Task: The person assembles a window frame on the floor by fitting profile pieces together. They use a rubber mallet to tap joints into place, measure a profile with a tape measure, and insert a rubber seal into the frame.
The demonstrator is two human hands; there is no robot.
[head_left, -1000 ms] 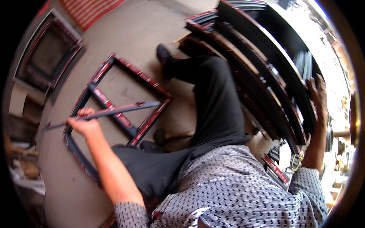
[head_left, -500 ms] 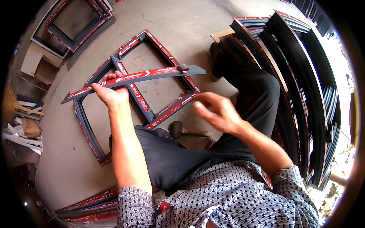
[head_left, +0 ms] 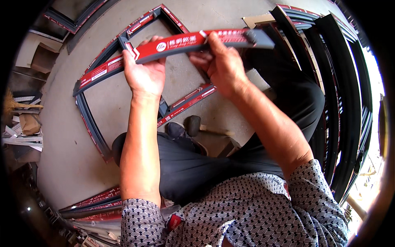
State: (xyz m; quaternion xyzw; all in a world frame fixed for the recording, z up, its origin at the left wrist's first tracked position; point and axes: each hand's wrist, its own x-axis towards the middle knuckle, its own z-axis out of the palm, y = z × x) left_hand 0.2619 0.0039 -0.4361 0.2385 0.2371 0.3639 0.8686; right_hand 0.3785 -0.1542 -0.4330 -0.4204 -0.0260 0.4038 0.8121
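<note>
A dark frame bar (head_left: 183, 42) with red printed film along one face is held up across my front. My left hand (head_left: 144, 74) cradles it from below, thumb over the near edge and fingertips showing on the far side. Toward the bar's right end my right hand (head_left: 225, 68) grips it, thumb on the red face; its other fingers are blurred underneath. A small dark piece (head_left: 251, 38) sits near that right end. Beneath the bar a rectangular frame (head_left: 91, 123) with a crossbar lies on the floor, partly hidden by my hands and the bar.
A mallet (head_left: 194, 125) with a wooden handle lies by my shoe (head_left: 177, 130). Long dark profiles (head_left: 335, 94) are stacked at my right. More red-filmed bars (head_left: 94, 206) lie at lower left. Another frame (head_left: 72, 25) and a cardboard box (head_left: 44, 57) stand at upper left.
My right hand has reached up and taken hold of the bar's right part. The bar and my left hand have risen closer to me and moved right.
</note>
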